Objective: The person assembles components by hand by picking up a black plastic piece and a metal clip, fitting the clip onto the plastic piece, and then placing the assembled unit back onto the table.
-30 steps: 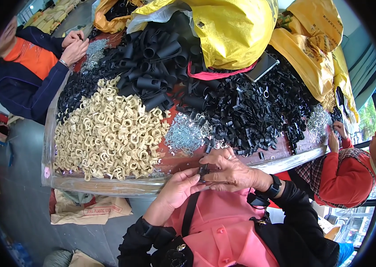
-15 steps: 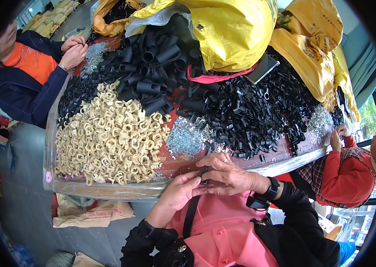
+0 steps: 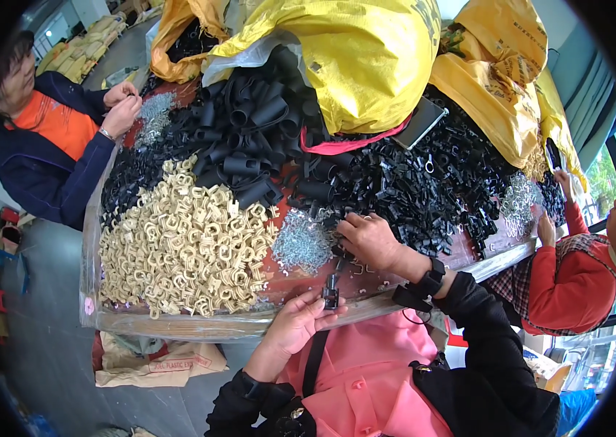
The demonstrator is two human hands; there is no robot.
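Note:
My left hand (image 3: 299, 320) is closed on a small black plastic part (image 3: 331, 293), held up between thumb and fingers at the table's near edge. My right hand (image 3: 372, 242) is further up, over the gap between a heap of small silver metal pieces (image 3: 302, 244) and a large heap of black plastic parts (image 3: 410, 204). Its fingers are bent together, fingertips down by the black pieces. What they pinch, if anything, is hidden. A few loose silver hooks (image 3: 361, 269) lie on the table below the right hand.
Left of the silver heap is a big pile of beige plastic rings (image 3: 188, 244). Black tube pieces (image 3: 250, 138) lie behind it. A yellow sack (image 3: 373, 65) stands at the back. Co-workers sit at the left (image 3: 53, 146) and right (image 3: 577, 277) edges. A dark flat box (image 3: 422, 124) rests on the black heap.
My right hand has left my left hand and moved up to the heaps. My left hand has shifted slightly down and left, and the black part it holds now shows clearly.

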